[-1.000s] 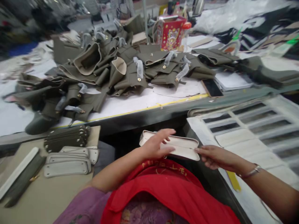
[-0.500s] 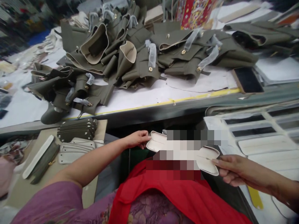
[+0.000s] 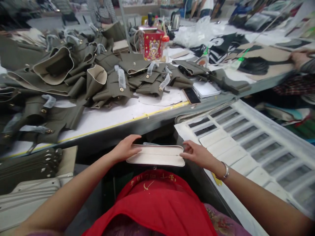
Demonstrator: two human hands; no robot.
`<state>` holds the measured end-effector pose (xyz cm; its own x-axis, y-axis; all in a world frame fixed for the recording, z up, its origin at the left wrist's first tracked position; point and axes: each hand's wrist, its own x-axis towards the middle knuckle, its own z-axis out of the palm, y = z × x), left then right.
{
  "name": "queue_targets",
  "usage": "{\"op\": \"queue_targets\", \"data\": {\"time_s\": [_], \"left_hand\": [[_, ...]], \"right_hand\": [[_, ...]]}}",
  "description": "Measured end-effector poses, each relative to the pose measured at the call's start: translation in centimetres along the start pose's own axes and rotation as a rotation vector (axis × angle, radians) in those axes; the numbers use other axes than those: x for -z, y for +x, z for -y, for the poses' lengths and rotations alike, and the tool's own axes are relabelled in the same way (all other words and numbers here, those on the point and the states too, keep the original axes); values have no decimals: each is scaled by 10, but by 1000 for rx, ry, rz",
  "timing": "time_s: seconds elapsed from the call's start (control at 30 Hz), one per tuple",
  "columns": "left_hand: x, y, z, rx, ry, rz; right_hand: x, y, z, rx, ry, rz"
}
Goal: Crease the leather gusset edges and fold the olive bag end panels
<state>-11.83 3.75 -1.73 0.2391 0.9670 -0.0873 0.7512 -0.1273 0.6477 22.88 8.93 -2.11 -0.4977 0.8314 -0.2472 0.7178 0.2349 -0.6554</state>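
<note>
A long cream panel (image 3: 155, 155) with rounded corners, a dark edge and a line along its middle is held level above my lap. My left hand (image 3: 126, 149) grips its left end, thumb on the pale face and fingers at the far edge. At the right end, my right hand (image 3: 197, 153) has its thumb and curled fingers closed on the corner. A small metal piece (image 3: 155, 167) shows just below the panel's near edge. The panel's underside is hidden.
Olive bag pieces (image 3: 118, 82) with wrapped buckles are heaped on the bench, near a phone (image 3: 191, 95). Stacked cream pieces (image 3: 29, 196) lie at left. A rack (image 3: 246, 131) holding white strips stands at right. Another person's hand (image 3: 300, 59) rests at the far right.
The view has swung right. The panel, earlier slanting down to the right, now lies about level, and my hands are closer together on its ends.
</note>
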Motion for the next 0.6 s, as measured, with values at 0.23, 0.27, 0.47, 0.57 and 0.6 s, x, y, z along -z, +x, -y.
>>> {"op": "queue_targets", "data": {"time_s": [0.23, 0.27, 0.47, 0.57, 0.6], "left_hand": [[-30, 62, -51, -264, -80, 328], [-32, 63, -51, -280, -80, 333], [-38, 53, -40, -437, 134, 324], [-40, 51, -41, -493, 328, 344], [-41, 51, -42, -504, 378, 342]], "right_hand": [[-6, 19, 16, 473, -343, -75], [-8, 20, 15, 488, -354, -85], [-11, 19, 7, 589, -497, -82], [-6, 18, 12, 651, -610, -19], [-4, 17, 15, 659, -624, 2]]}}
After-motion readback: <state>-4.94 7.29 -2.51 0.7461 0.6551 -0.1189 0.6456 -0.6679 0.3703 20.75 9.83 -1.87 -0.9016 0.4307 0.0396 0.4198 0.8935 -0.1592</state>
